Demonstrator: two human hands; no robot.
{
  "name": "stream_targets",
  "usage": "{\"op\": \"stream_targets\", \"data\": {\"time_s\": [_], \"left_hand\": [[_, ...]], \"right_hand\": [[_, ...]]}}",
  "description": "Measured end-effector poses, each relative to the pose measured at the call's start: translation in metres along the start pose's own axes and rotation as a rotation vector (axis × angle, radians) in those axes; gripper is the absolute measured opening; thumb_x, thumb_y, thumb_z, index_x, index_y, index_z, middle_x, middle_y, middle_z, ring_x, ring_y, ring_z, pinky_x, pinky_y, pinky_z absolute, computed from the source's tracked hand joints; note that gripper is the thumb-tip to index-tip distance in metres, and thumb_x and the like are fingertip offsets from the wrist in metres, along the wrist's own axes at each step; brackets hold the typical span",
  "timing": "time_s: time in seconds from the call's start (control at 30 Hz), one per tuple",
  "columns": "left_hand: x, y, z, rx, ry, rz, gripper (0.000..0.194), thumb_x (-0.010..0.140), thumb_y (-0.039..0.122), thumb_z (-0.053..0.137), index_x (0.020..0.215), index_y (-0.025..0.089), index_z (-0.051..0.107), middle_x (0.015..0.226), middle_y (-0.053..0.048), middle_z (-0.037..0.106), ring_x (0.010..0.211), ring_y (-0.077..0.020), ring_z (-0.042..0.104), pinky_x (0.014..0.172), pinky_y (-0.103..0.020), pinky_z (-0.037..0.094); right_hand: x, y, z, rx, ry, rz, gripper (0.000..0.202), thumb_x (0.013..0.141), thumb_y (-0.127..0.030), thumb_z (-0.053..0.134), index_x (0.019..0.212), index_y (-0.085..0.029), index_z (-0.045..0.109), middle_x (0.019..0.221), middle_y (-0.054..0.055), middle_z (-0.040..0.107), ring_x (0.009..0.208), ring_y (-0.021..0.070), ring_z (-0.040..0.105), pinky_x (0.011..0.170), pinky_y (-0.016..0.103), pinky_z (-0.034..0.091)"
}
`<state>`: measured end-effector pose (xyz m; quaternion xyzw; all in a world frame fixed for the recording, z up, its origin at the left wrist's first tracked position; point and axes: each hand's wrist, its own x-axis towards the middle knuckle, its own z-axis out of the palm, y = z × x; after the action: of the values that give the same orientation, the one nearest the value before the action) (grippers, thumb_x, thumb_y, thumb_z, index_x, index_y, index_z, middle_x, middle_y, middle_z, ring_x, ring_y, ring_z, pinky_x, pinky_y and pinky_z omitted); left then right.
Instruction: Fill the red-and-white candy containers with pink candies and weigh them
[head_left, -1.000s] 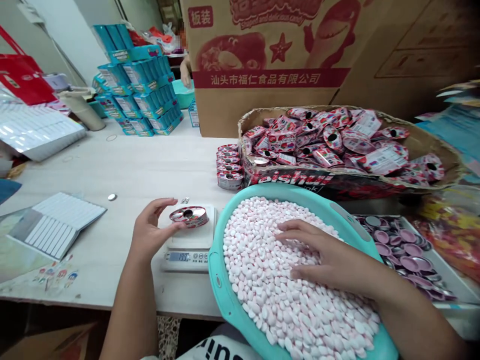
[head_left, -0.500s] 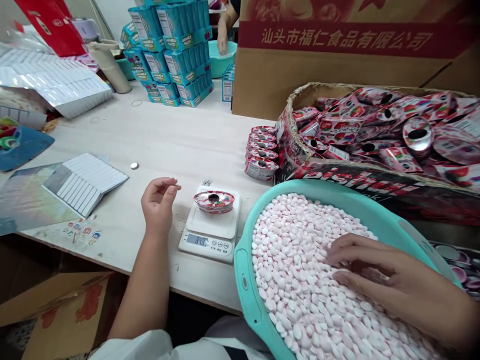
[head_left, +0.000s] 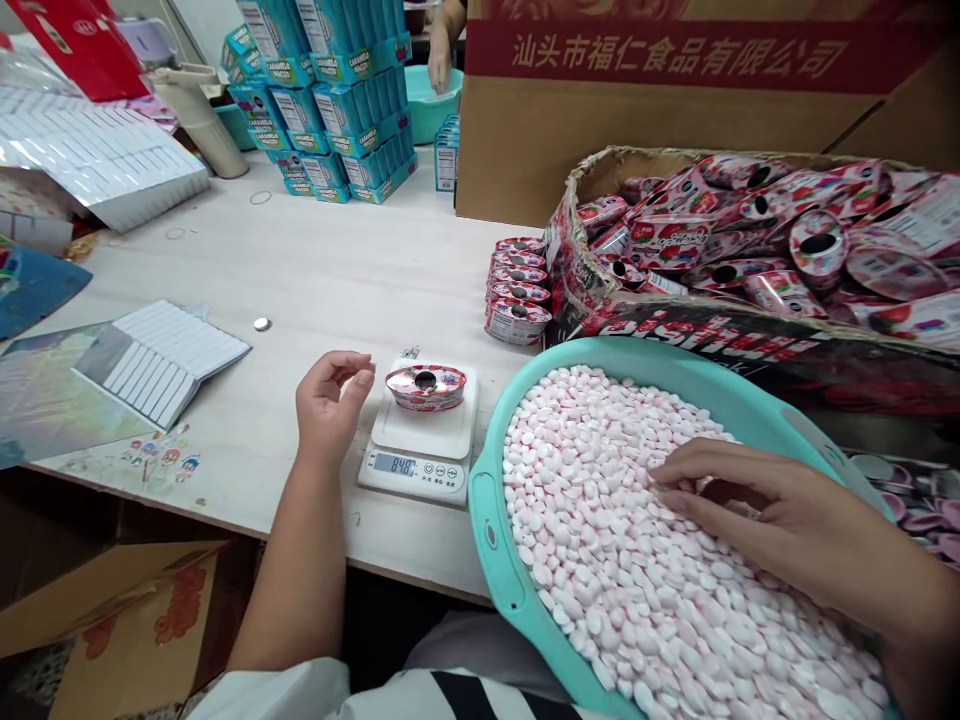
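My left hand (head_left: pixel 334 400) is raised just left of the scale, fingers curled with a gap between thumb and fingertips, holding nothing. On the plate of the white scale (head_left: pixel 420 475) lies a red and white oval tin (head_left: pixel 426 388) with a dark round hole facing up. The scale's display seems to read 84.8. My right hand (head_left: pixel 720 490) is over the pale pink candies (head_left: pixel 600 480) in the turquoise basin (head_left: pixel 487 500). Its thumb and fingertips are pressed together at the candies; what they hold, if anything, is too small to make out.
A row of similar tins (head_left: pixel 517 290) stands beside an open carton (head_left: pixel 581 260) heaped with more tins. Turquoise boxes (head_left: pixel 330 110) are stacked at the back. Another person's hand (head_left: pixel 440 65) is behind them. A small round disc (head_left: pixel 262 324) lies on the table.
My left hand has moved right, closer to the tin on the scale. My right thumb and fingers have closed together and risen slightly from the candies. The view has shifted a little.
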<state>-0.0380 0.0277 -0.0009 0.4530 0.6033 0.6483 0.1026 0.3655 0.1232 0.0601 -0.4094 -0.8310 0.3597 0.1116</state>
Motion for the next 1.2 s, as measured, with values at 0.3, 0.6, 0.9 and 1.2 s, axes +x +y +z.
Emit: {"op": "stream_targets", "data": {"time_s": [0.3, 0.6, 0.9, 1.2], "left_hand": [[-0.002, 0.002, -0.001, -0.01, 0.021, -0.041, 0.028, 0.081, 0.044, 0.074, 0.087, 0.017, 0.07, 0.081, -0.004, 0.07, 0.079, -0.0168, 0.07, 0.078, -0.029, 0.055], [-0.002, 0.002, -0.004, 0.058, 0.032, -0.126, 0.024, 0.081, 0.042, 0.072, 0.081, 0.018, 0.069, 0.08, -0.004, 0.073, 0.08, -0.0186, 0.07, 0.08, -0.031, 0.054], [-0.004, 0.007, -0.008, 0.241, 0.143, -0.002, 0.021, 0.087, 0.038, 0.065, 0.075, 0.021, 0.07, 0.074, -0.001, 0.073, 0.076, -0.0183, 0.069, 0.074, -0.029, 0.052], [-0.009, 0.005, -0.008, 0.223, 0.18, 0.145, 0.031, 0.086, 0.034, 0.068, 0.113, 0.02, 0.071, 0.066, 0.002, 0.067, 0.068, -0.0153, 0.065, 0.075, -0.029, 0.053]], "right_hand": [[0.001, 0.0, 0.001, 0.034, 0.138, 0.166, 0.049, 0.071, -0.073, 0.07, 0.08, -0.025, 0.077, 0.089, 0.008, 0.076, 0.076, 0.0241, 0.07, 0.066, 0.033, 0.057], [0.041, -0.073, -0.011, 0.021, 0.221, -0.07, 0.029, 0.081, -0.05, 0.072, 0.083, -0.021, 0.075, 0.088, 0.007, 0.077, 0.082, 0.022, 0.07, 0.076, 0.033, 0.055], [0.153, -0.149, 0.047, 0.078, -0.232, -0.392, 0.01, 0.08, -0.024, 0.071, 0.085, -0.016, 0.074, 0.078, 0.003, 0.075, 0.069, 0.0134, 0.066, 0.066, 0.025, 0.051], [0.178, -0.161, 0.066, -0.089, -0.335, -0.42, 0.01, 0.082, -0.015, 0.069, 0.09, -0.015, 0.075, 0.084, 0.003, 0.077, 0.07, 0.0119, 0.067, 0.067, 0.023, 0.049]]}}
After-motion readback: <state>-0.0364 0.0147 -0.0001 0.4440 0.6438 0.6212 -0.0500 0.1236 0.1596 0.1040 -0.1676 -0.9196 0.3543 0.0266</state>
